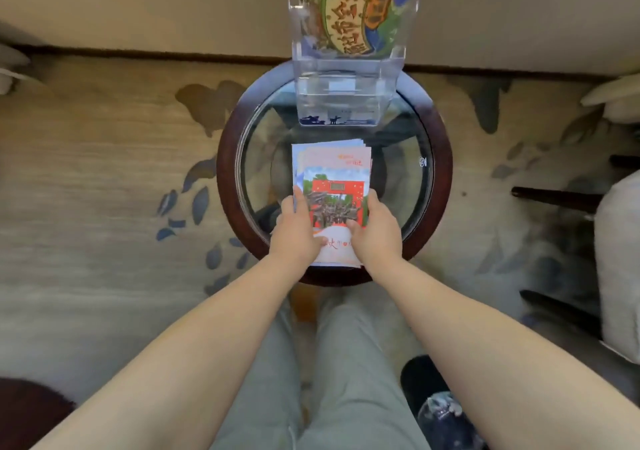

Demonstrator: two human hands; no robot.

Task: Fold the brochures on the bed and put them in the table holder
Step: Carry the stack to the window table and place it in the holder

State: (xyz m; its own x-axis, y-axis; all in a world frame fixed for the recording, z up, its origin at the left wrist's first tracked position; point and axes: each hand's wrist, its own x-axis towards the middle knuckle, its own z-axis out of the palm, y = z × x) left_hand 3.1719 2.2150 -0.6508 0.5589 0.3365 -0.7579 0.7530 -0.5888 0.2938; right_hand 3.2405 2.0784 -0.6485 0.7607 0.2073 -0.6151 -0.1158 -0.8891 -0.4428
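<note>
Both hands were on the stack of brochures, one at each side of its near end. The left hand lay against the left edge, fingers reaching up along the side and the thumb pressed on the top cover. The right hand mirrored it on the right edge, fingers curled round the side and thumb on the cover, so the stack was gripped between the two. The top brochure showed a red gate and a crowd, and the sheets beneath fanned out a little at the far end.

The stack rested flat on the round glass-topped bench with its dark wooden rim, the near end just reaching that rim. Beyond the stack, towards the wall, stood the clear plastic holder, apart from the brochures, with a colourful leaflet standing upright in its back pocket.

Under the bench lay a patterned carpet. The person's grey trousers filled the space between the forearms, and a dark shoe showed to the right.
</note>
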